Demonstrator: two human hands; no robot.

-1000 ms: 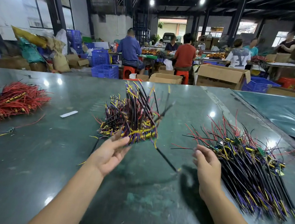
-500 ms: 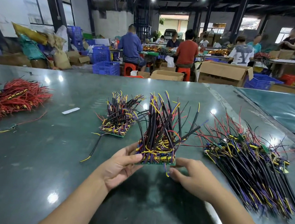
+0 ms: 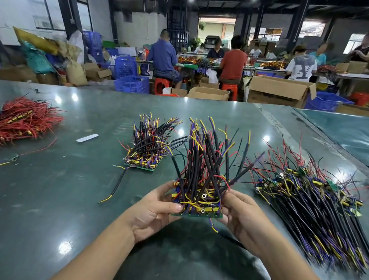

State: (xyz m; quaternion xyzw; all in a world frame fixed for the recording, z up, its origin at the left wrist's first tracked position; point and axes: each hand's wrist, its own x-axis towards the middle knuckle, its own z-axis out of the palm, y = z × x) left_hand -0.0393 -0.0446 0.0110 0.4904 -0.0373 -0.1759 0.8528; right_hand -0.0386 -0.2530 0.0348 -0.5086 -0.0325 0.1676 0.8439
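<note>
Since 1 second ago the wired board [image 3: 196, 198] has come from far over the middle of the counter [image 3: 41, 206] to the near centre, and the right hand [image 3: 245, 219] has left the pile on the right to join it. Now 2 hands hold it clear of the counter: the left hand [image 3: 153, 212] has its grip on the board's left edge, thumb over the top near the corner, and the right hand's grip clasps the right edge. Its black, yellow, purple and red leads stand up and fan away from the person. A second wired board [image 3: 147, 152] lies just beyond and to the left. A pile of black and purple leads [image 3: 319, 208] lies to the right, a heap of red wires [image 3: 15, 122] far left, and a white strip [image 3: 87, 137] and a loose black lead [image 3: 118, 183] lie between them.
</note>
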